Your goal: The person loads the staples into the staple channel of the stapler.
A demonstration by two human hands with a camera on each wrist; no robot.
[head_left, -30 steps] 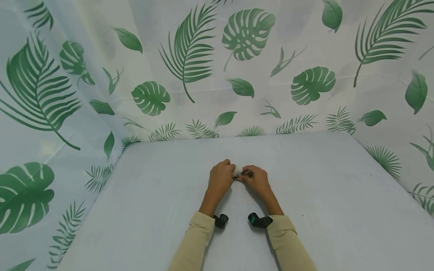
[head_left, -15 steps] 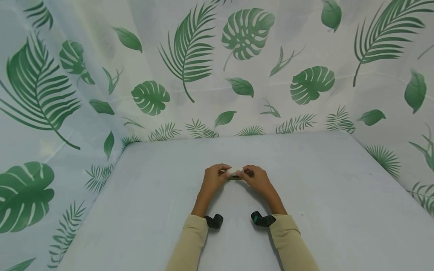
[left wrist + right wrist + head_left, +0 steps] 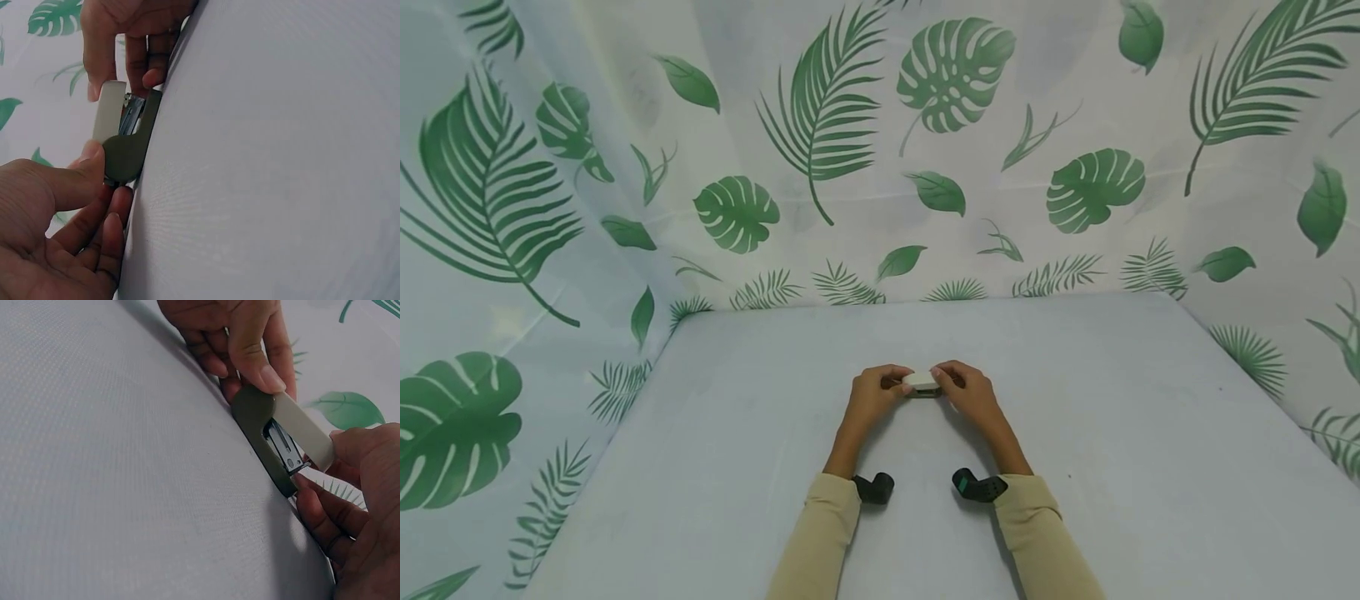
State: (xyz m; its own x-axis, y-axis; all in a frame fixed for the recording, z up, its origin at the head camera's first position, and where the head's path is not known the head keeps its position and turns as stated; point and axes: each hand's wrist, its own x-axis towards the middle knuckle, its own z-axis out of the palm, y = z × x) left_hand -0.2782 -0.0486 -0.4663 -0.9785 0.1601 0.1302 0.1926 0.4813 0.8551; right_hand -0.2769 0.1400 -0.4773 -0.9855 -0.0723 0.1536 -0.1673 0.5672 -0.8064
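A small stapler (image 3: pixel 921 382) sits low over the table between the two hands. It has a cream top cover (image 3: pixel 305 431) and a dark green base (image 3: pixel 125 155). Its front end gapes, and the metal staple channel (image 3: pixel 282 445) shows between cover and base. My left hand (image 3: pixel 872 394) grips the hinge end, thumb on the rounded joint and fingers behind it. At the front end is my right hand (image 3: pixel 974 395), its thumb against the tip of the cover and its fingertips by the tip of the base.
A pale cloth-covered table (image 3: pixel 737 450) spreads around the hands. Leaf-printed curtains (image 3: pixel 850 208) rise along its back and sides. Both wrists carry black camera mounts (image 3: pixel 876 489).
My left hand has shifted from over the stapler to its left end. The right thumb has moved off the stapler's middle to its right end, leaving more of the cover in sight.
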